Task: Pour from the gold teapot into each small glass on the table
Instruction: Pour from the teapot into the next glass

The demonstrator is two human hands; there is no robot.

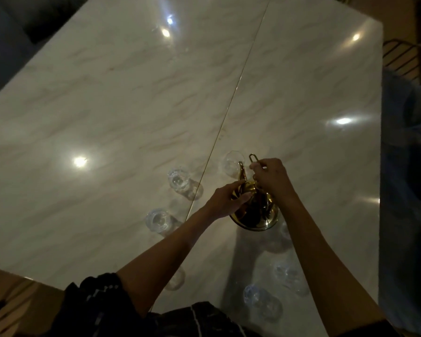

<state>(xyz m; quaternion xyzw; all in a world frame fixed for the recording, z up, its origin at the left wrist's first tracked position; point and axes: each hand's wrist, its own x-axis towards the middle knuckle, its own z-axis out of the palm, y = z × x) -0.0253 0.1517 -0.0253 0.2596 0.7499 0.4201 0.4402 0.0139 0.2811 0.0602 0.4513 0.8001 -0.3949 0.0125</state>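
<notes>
Nearest to you, your dark patterned sleeve (95, 300) sits at the bottom edge, and both bare forearms reach out over the glossy marble table (107, 105). Close on the right, two small glasses stand near each other: one (260, 297) by the table's near edge and another (287, 273) just beyond it, beside your right forearm. A further glass (175, 279) shows partly behind your left forearm.

Further out, your left hand (225, 201) rests on the side of the gold teapot (255, 212), fingers laid fairly straight along its upper body near the lid. Your right hand (272, 177) is curled around the teapot's thin wire handle (253, 158), whose loop pokes up past your fingers. The pot is tilted forward, its round base turned toward you and its spout (241, 171) pointing away and down over the rim of the farthest glass (232, 164). Whether liquid is flowing cannot be told in the dim light.

To the left of the teapot, across the thin gold seam (231, 103) that runs along the tabletop, two more glasses stand apart: one (158, 220) nearer and one (179, 180) farther. Bright ceiling-light reflections dot the far tabletop. At the far right, a wire-backed chair (399, 57) stands beside the table.
</notes>
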